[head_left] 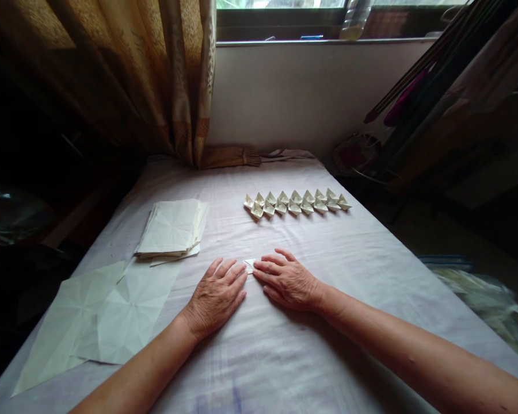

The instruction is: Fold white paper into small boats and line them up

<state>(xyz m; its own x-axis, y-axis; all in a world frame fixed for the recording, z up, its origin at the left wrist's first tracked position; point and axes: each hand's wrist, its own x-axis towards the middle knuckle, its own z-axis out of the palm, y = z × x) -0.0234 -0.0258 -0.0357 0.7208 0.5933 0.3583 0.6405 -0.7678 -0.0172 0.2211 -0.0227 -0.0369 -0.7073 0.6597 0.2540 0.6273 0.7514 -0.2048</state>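
Note:
My left hand (pixel 218 296) and my right hand (pixel 287 282) lie flat on the white cloth of the table (pixel 371 270), fingers stretched out and pointing toward each other. Between their fingertips a small folded piece of white paper (pixel 250 264) is pressed down; only its corner shows. Beyond the hands, several small folded paper boats (pixel 296 203) stand in two neat rows. A stack of creased white paper sheets (pixel 172 227) lies to the left of my left hand.
Two large creased sheets (pixel 99 313) are spread flat near the table's left front edge. A brown curtain (pixel 155 75) hangs at the back left beneath a window. Dark poles and clutter (pixel 435 86) lean at the right.

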